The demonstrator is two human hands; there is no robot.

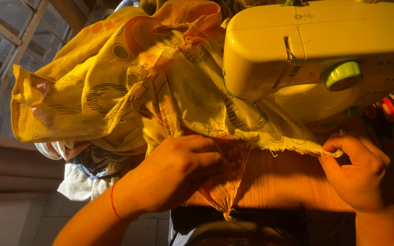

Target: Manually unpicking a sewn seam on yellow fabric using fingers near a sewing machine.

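Head view of two bare hands working a yellow patterned fabric [115, 86] at a sewing machine [315, 50]. The left hand [178, 171] is curled closed over a bunched fold of the fabric, fingers pressing down into the cloth; a thin red thread bracelet [113, 200] circles its wrist. The right hand [356, 171] pinches the frayed raw edge [297, 148] of the same fabric between thumb and forefinger, the remaining fingers folded in toward the palm.

Between the two grips the frayed edge runs taut across a bare strip of wooden table [283, 182]. Below the left hand's grip a tail of fabric hangs over the table's near edge. Away from both grips, the bulk of the cloth is heaped up and to the left, spilling off the table toward a window frame [5, 41].

Directly above the right-hand pinch stands the cream-coloured head of the sewing machine, with a pale green dial [342, 75] on its face; the fabric passes beneath the machine, which hides the needle area. Just beyond the right hand, beside the machine's base, lies a small red object [388, 108], too shadowed to identify. Under the heaped cloth, left of the left-hand grip, lighter white and bluish fabric [87, 168] shows.
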